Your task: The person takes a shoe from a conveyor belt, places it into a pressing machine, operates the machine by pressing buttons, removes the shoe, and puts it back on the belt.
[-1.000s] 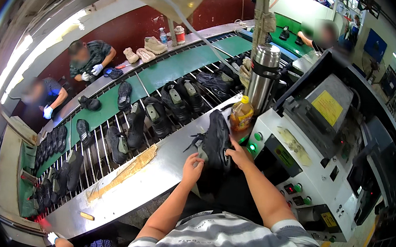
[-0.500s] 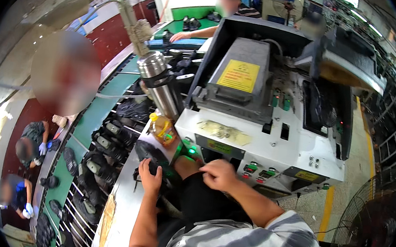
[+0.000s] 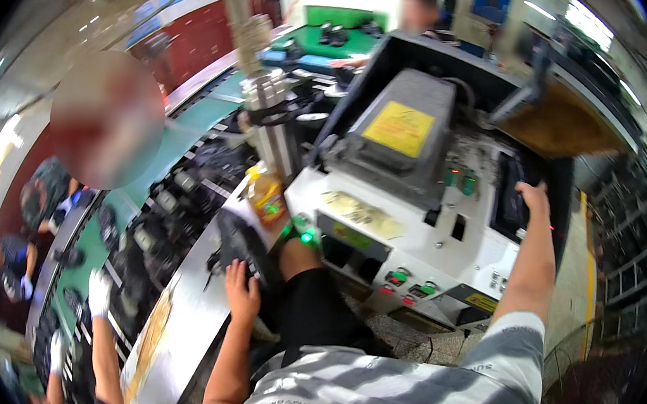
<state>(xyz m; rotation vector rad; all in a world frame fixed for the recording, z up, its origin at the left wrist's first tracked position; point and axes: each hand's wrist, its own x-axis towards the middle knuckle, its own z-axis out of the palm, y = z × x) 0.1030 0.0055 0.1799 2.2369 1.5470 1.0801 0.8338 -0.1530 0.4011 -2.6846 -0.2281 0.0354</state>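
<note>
My left hand (image 3: pixel 242 291) rests with its fingers apart at the near end of a black shoe (image 3: pixel 245 245), which lies on the metal side table. My right arm stretches out to the right side of the white machine (image 3: pixel 430 224). There my right hand (image 3: pixel 533 197) is at a dark recess, over a black item (image 3: pixel 510 193), perhaps a shoe. Its fingers are partly hidden and blurred, so its grip is unclear. Behind that recess stands a raised lid (image 3: pixel 561 120) with a brown underside. A grey closed cover (image 3: pixel 404 136) with a yellow label fills the machine's left half.
A yellow bottle (image 3: pixel 265 196) and a steel flask (image 3: pixel 275 143) stand beside the machine. Black shoes (image 3: pixel 158 225) fill a rack along the green conveyor (image 3: pixel 124 206). A co-worker's gloved hand (image 3: pixel 100 293) reaches in at left. A fan (image 3: pixel 585 398) stands at lower right.
My right hand has moved from in front of the machine to its right-hand recess. The lid there has swung further up. My left hand stays by the shoe. Gloved hands have appeared at lower left.
</note>
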